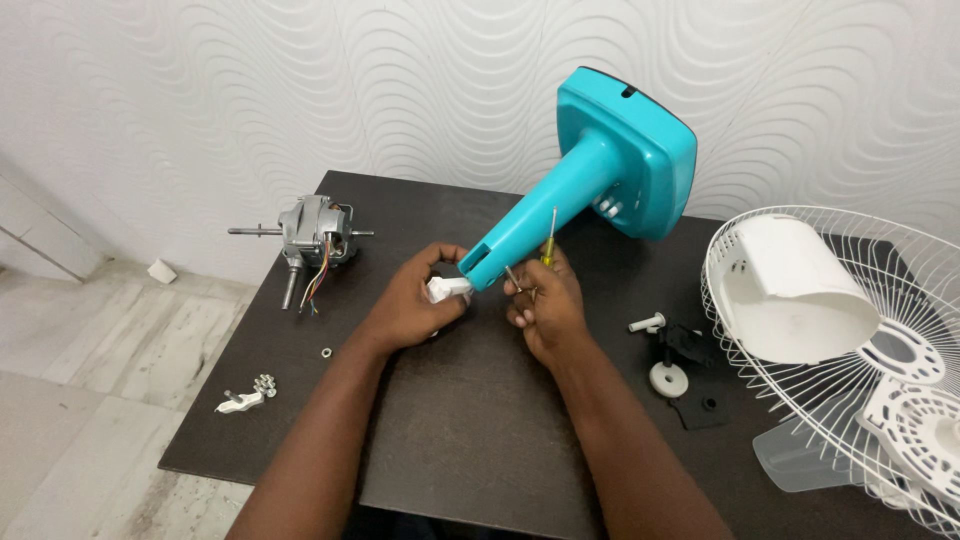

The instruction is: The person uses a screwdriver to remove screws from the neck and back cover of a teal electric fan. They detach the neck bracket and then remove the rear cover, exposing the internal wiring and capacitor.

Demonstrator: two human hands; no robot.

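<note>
From where I watch, I see a white wall (300, 90) covered in raised wavy ripples filling the whole back of the view, evenly lit with soft light and no hard shadows. A dark brown tabletop (470, 440) stands close against it, its matte surface faintly speckled. To the left I see a floor (90, 400) of pale marbled tiles with grey veining, and a small white scrap (161, 271) lying by the wall's foot.

Only one view was supplied, taken from a head-worn camera. It was aimed forward and steeply downward over the dark tabletop (470, 440), close above the forearms, with the patterned wall (300, 90) taken in behind.
</note>
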